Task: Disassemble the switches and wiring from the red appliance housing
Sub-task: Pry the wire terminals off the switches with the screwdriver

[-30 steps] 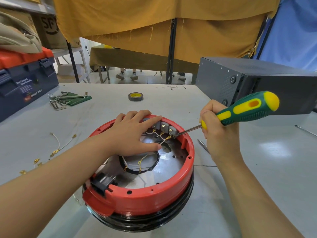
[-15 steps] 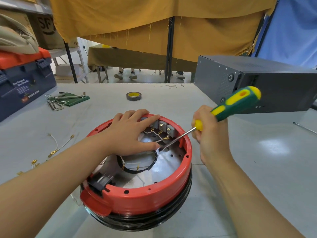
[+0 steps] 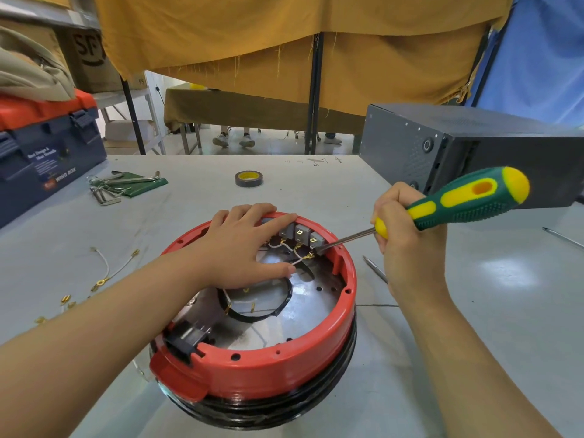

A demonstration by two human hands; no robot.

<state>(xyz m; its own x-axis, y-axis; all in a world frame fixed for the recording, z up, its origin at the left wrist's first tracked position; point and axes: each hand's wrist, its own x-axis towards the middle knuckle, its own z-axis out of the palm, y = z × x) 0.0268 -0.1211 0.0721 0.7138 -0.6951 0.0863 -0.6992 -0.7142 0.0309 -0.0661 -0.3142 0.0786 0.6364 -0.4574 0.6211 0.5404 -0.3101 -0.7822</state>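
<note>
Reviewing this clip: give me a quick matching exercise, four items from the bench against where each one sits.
Things:
1. screwdriver
2. tape roll
3. hex keys
4. left hand

Places:
A. far middle of the table
B. resting on the red housing, by the switches
C. gripped in the right hand
D. far left, beside the toolbox

Pairs: 1-C, 2-A, 3-D, 4-B

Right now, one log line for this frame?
left hand: flat, bracing red housing | right hand: grips screwdriver | tip: at grey switches | wires: still attached
</note>
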